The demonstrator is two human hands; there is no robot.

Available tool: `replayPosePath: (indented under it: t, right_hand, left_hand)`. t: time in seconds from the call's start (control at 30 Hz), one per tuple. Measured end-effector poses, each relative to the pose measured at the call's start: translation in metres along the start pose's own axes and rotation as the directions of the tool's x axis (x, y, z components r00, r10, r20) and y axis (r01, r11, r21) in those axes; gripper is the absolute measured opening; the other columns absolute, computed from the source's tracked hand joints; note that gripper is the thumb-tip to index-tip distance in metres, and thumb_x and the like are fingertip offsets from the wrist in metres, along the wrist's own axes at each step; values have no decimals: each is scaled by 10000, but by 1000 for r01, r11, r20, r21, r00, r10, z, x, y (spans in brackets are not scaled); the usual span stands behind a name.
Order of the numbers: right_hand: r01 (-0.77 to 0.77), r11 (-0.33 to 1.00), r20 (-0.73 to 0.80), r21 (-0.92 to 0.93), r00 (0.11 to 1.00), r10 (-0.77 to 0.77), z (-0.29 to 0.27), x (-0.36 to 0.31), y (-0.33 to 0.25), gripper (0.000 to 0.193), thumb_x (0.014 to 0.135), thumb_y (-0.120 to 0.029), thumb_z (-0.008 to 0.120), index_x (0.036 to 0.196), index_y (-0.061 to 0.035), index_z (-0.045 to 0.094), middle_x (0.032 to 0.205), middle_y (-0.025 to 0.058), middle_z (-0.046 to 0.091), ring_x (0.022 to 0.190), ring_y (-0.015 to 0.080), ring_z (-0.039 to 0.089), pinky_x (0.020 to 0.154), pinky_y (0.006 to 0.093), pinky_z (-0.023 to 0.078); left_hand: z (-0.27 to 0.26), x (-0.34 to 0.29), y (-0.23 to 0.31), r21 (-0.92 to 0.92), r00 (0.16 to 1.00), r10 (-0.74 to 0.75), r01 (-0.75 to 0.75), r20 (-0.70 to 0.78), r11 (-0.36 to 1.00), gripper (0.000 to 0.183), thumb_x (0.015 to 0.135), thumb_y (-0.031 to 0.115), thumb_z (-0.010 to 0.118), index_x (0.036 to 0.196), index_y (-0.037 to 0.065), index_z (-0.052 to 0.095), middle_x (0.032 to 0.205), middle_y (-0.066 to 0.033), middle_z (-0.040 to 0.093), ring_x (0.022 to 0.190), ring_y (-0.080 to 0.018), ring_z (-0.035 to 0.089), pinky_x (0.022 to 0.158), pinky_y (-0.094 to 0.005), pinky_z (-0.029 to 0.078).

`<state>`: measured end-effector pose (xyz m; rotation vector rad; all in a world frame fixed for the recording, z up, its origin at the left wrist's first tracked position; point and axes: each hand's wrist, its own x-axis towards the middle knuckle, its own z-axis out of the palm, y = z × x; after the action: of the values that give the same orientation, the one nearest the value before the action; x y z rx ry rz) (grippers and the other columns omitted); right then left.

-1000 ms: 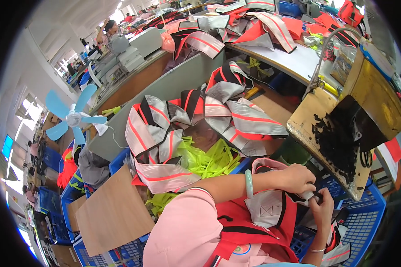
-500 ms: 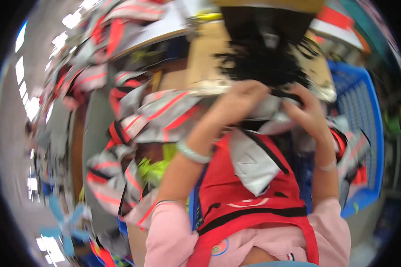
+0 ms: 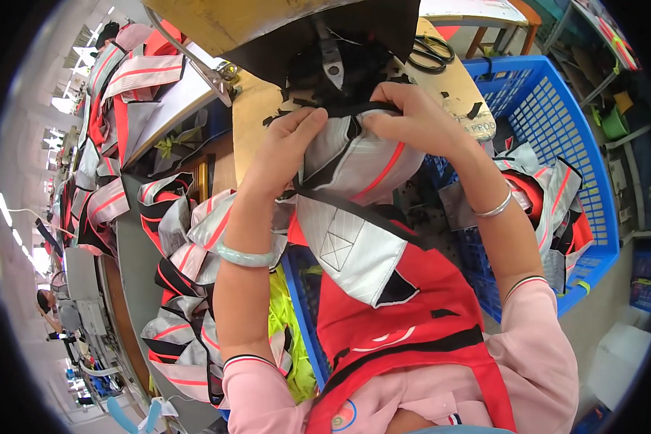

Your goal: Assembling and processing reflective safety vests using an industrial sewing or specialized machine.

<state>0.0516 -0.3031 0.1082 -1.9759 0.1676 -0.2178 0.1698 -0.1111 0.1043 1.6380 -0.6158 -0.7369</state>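
My left hand (image 3: 291, 145) pinches the black-bound edge of a grey reflective fabric piece (image 3: 372, 163) with an orange-red stripe. Closed on the same edge, farther right, is my right hand (image 3: 412, 119); the black binding runs taut between them. Just beyond that edge a metal machine part (image 3: 331, 65) with a hole in it points down among black scraps (image 3: 304, 76). A silvery-grey flap (image 3: 347, 249) with a stitched cross-in-square and black trim hangs below my hands, over my red apron (image 3: 405, 304). Whether it joins the held piece I cannot tell.
Joined grey and orange-striped pieces (image 3: 177, 289) pile up at the left, beside yellow-green fabric (image 3: 289, 325). On the right, a blue plastic basket (image 3: 593, 130) holds more striped pieces. Black-handled scissors (image 3: 432, 54) lie on the wooden machine table (image 3: 459, 101).
The view has shifted and sharpened, with the machine now showing nearer and farther left. My hands have turned, and the bound edge is now drawn out between them.
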Motion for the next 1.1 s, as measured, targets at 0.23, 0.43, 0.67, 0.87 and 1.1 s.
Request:
replayPosePath:
  t: [0.23, 0.43, 0.67, 0.87, 1.1]
  right_hand:
    - [7, 998, -7, -70, 1000, -8, -2, 21, 6, 302, 797, -260, 625, 917, 17, 619, 737, 20, 567, 709, 81, 496, 627, 241, 398]
    - [-14, 1000, 10, 0, 1000, 14, -3, 29, 9, 424, 747, -332, 626, 943, 44, 632, 755, 96, 610, 728, 161, 566, 690, 295, 459]
    - [7, 1000, 14, -2, 1000, -7, -6, 32, 5, 371, 776, -312, 629, 942, 20, 628, 767, 44, 598, 743, 111, 538, 686, 258, 433]
    - [6, 1000, 14, -29, 1000, -5, -9, 35, -4, 364, 792, -322, 643, 947, 6, 617, 786, 14, 590, 763, 82, 522, 680, 236, 417]
    - [9, 995, 10, -99, 1000, -8, -26, 12, 9, 332, 811, -273, 629, 940, 30, 587, 743, -4, 532, 725, 64, 477, 642, 242, 402]
  left_hand:
    - [-4, 11, 3, -118, 997, -78, 76, -12, 990, 364, 954, 293, 570, 1120, -28, 613, 945, -20, 651, 838, -79, 581, 737, -235, 472]
    - [-4, 14, 7, -114, 997, -59, 53, -45, 992, 377, 955, 291, 571, 1139, -36, 603, 958, -32, 654, 813, -87, 598, 708, -232, 487]
    - [-5, 17, 14, -131, 995, -56, 46, -78, 990, 378, 949, 288, 584, 1145, -35, 606, 957, -33, 656, 819, -91, 601, 710, -230, 488]
    - [-10, 21, 15, -75, 993, -35, 27, -112, 997, 371, 948, 284, 584, 1149, -26, 608, 943, -29, 658, 803, -88, 600, 701, -223, 485]
    - [-16, 2, 4, -118, 983, -4, -18, -183, 993, 344, 964, 277, 543, 1114, -23, 621, 985, 3, 632, 889, -80, 556, 780, -226, 442]
